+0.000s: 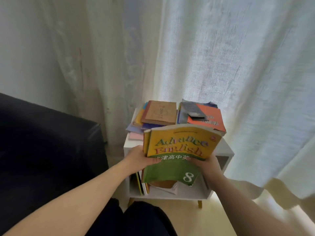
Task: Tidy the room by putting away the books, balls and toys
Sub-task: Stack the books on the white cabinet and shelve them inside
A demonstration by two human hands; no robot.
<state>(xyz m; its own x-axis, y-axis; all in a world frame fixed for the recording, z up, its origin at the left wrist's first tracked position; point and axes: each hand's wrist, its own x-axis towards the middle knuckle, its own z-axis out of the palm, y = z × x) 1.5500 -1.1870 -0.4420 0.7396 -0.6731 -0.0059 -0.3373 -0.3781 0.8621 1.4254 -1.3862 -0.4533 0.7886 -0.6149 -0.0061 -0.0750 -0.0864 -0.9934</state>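
Head view: two bare hands hold a yellow and green paperback textbook (180, 150) in front of a small white wooden shelf unit (224, 148).

The left hand (140, 155) grips the textbook's left edge, thumb on the cover. The right hand (207, 163) grips its right edge, fingers curled round it. The textbook is tilted, cover facing the camera, held above the unit's front edge and hiding part of its open lower compartment. On the unit's top lie a brown hardback book (160, 112) on a loose pile at the left and an orange-covered book (208, 120) at the right. Thin upright books (142, 183) stand in the lower compartment. A dark blue sofa (42, 142) sits to the left, and pale sheer curtains (221, 57) hang behind.
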